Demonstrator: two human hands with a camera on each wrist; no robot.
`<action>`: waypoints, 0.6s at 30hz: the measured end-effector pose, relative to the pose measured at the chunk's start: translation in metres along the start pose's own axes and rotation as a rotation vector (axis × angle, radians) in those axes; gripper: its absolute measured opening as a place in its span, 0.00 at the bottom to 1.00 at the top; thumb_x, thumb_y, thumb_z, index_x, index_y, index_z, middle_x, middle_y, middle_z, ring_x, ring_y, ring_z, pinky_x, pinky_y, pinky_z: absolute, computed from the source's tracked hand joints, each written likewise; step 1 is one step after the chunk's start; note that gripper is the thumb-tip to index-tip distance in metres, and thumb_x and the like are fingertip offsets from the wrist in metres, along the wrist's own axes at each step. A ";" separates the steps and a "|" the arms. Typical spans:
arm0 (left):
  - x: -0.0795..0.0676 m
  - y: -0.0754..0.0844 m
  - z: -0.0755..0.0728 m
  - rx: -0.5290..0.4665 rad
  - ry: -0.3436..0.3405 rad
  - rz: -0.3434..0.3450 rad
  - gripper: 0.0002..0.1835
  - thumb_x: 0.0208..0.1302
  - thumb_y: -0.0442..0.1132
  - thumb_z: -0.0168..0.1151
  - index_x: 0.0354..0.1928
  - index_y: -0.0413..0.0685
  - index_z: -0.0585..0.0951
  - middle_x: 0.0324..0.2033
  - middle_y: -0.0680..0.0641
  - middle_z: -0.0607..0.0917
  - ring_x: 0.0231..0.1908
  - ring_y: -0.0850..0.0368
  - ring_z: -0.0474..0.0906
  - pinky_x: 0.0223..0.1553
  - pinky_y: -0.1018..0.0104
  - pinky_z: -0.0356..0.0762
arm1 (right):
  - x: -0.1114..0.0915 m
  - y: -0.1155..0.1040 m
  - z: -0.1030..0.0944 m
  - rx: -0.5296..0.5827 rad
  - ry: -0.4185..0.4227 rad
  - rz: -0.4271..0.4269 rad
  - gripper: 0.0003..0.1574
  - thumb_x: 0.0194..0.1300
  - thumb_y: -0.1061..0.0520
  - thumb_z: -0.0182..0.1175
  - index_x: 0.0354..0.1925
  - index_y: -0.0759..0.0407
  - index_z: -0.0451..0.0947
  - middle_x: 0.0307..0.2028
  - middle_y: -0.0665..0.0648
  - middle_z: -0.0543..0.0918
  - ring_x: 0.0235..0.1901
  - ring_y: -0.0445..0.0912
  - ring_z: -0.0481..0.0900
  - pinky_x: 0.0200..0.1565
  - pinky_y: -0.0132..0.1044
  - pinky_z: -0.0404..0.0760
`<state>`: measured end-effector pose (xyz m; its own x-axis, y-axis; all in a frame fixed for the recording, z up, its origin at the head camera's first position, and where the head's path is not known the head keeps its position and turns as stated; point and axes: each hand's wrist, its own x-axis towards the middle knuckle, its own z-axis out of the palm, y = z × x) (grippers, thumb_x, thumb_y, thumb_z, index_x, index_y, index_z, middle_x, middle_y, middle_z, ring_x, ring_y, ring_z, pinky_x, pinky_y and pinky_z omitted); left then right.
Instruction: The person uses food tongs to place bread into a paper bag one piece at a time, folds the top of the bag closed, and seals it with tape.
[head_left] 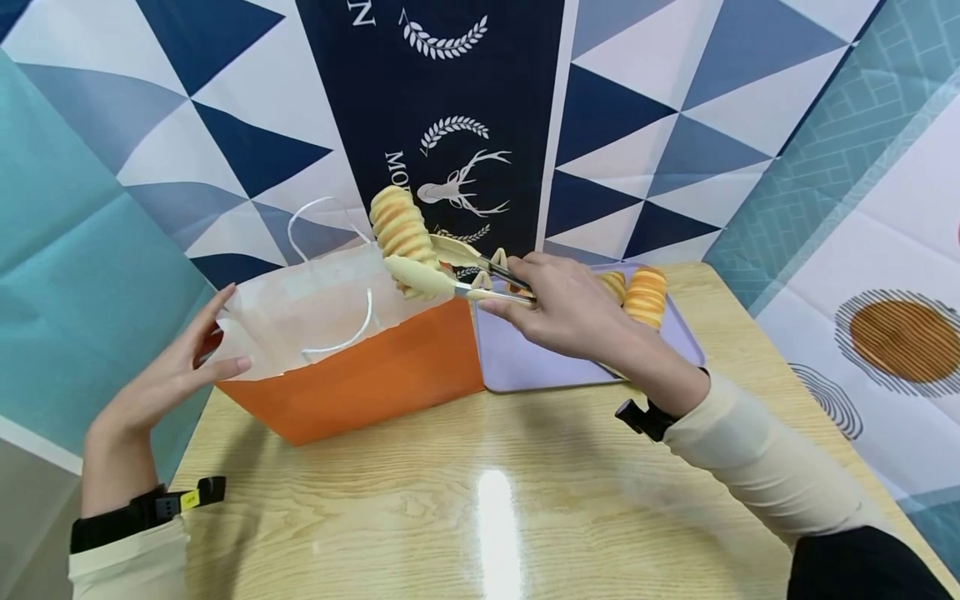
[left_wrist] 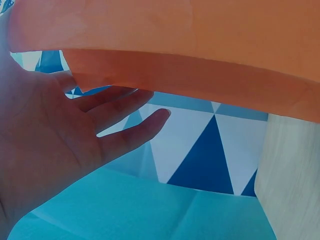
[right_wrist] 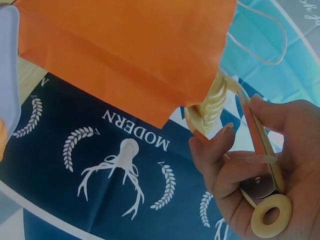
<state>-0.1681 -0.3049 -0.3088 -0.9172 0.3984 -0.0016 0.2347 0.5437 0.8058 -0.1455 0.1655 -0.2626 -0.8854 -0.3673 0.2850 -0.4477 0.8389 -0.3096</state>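
From here my left hand (head_left: 161, 375) sits spread flat against the orange bag's (head_left: 360, 379) left end at the tabletop's (head_left: 480, 517) left edge; right hand (head_left: 566, 312) squeezes tongs (head_left: 457, 279) clamped on a ridged pastry (head_left: 401, 225) over the bag's mouth, purple tray (head_left: 525, 367) behind

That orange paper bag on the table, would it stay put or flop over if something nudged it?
The orange paper bag looks light and thin-walled, so a push would probably slide or tip it. Its rim bends beside the left hand, which suggests floppy sides. The ridged pastry held above it in the tongs might steady it once inside.
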 end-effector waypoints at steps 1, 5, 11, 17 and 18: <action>0.000 0.001 0.000 0.002 0.001 0.000 0.48 0.69 0.40 0.57 0.77 0.78 0.37 0.77 0.53 0.31 0.71 0.29 0.34 0.61 0.17 0.39 | 0.000 0.000 0.000 0.000 -0.003 0.000 0.45 0.67 0.29 0.52 0.65 0.61 0.73 0.42 0.56 0.82 0.34 0.45 0.75 0.33 0.41 0.77; 0.000 0.002 0.000 0.001 0.001 0.000 0.48 0.68 0.40 0.57 0.77 0.78 0.37 0.77 0.54 0.31 0.71 0.29 0.33 0.60 0.17 0.38 | 0.001 0.000 0.001 -0.002 -0.011 0.007 0.47 0.66 0.27 0.51 0.66 0.61 0.73 0.44 0.56 0.82 0.36 0.45 0.76 0.34 0.43 0.80; 0.001 0.001 0.000 -0.006 0.001 0.006 0.49 0.68 0.38 0.57 0.77 0.77 0.36 0.77 0.52 0.30 0.71 0.29 0.32 0.61 0.17 0.37 | 0.000 -0.001 0.000 0.016 -0.016 0.029 0.52 0.65 0.25 0.49 0.68 0.62 0.69 0.53 0.59 0.80 0.40 0.46 0.76 0.39 0.45 0.82; 0.002 0.001 0.000 -0.017 -0.005 0.013 0.49 0.68 0.37 0.56 0.77 0.75 0.36 0.77 0.50 0.31 0.72 0.31 0.32 0.62 0.18 0.36 | -0.003 -0.002 -0.003 0.016 -0.002 0.028 0.52 0.65 0.25 0.49 0.69 0.63 0.69 0.49 0.57 0.80 0.38 0.46 0.75 0.36 0.43 0.80; 0.002 0.001 0.000 -0.017 -0.008 0.009 0.49 0.68 0.38 0.56 0.77 0.76 0.36 0.77 0.50 0.31 0.71 0.31 0.32 0.61 0.17 0.37 | -0.004 -0.001 -0.003 0.016 0.000 0.034 0.53 0.65 0.24 0.49 0.69 0.62 0.69 0.50 0.58 0.80 0.39 0.46 0.75 0.38 0.43 0.80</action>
<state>-0.1695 -0.3034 -0.3080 -0.9126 0.4088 0.0009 0.2372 0.5277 0.8156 -0.1412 0.1673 -0.2608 -0.8999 -0.3389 0.2745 -0.4196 0.8443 -0.3332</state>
